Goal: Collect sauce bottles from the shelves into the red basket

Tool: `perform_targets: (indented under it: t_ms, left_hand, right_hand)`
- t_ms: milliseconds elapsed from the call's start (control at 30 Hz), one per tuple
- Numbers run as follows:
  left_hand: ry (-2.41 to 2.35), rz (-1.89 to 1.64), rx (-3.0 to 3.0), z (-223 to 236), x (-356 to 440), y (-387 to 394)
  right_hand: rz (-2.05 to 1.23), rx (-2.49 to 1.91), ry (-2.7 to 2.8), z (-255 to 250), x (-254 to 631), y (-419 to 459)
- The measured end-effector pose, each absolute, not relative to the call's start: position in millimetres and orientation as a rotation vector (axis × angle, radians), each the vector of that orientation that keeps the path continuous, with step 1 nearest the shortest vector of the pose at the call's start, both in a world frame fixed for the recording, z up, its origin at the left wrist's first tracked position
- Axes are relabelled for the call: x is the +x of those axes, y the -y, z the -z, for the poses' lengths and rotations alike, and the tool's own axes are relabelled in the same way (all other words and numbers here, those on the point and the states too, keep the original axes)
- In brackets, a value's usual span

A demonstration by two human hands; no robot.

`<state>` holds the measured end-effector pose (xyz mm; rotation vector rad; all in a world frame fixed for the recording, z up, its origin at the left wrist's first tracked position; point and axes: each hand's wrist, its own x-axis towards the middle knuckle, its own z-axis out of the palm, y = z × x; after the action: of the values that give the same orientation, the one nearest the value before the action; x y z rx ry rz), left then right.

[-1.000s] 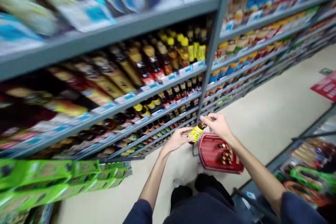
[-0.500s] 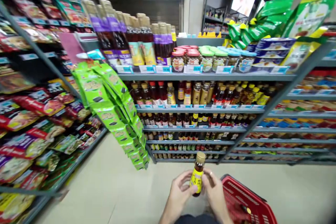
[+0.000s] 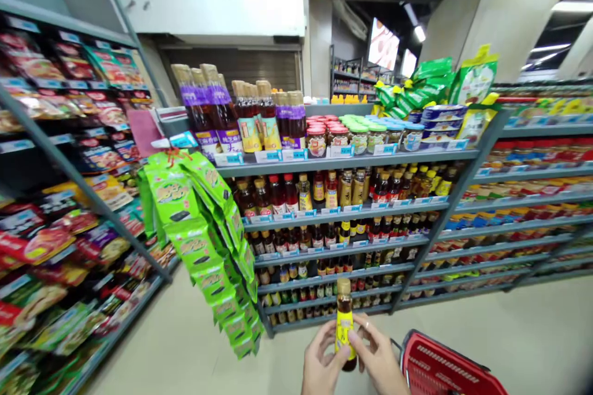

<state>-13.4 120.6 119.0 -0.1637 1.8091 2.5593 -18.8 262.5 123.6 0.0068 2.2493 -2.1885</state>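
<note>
A small bottle (image 3: 344, 318) with a yellow label and a tan cap stands upright at the bottom centre of the view. My left hand (image 3: 320, 365) grips its lower left side. My right hand (image 3: 378, 359) grips its lower right side, thumb on the label. Both hands are closed round it. Only the fingers and backs of the hands show; the wrists are cut off by the frame edge.
A red shopping basket (image 3: 440, 371) sits low at the right. Facing me is a grey shelf unit (image 3: 352, 163) stocked with sauce bottles and jars. Green snack packs (image 3: 208, 247) hang at its left end. Packaged goods fill the left shelves (image 3: 55, 216). Beige floor (image 3: 509, 327) lies between.
The view has swung from looking along a shelf aisle to facing the end shelf. The bottle went from tilted over the basket to upright in both hands, now held slightly higher.
</note>
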Motion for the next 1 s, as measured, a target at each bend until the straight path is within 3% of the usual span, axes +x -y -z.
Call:
perform_targets:
  t_ms: [467,1000]
  left_hand:
    - [-1.855,-2.454,-0.172,-127.5,-26.5,-147.1]
    - [-1.941,-2.187,-0.053,-167.6,-49.6,-419.8]
  right_hand:
    - [2.292,-0.007,-2.211,-156.1,-14.4,-292.9]
    - [2.471,0.082,-2.094,-147.8,-31.4,-567.0]
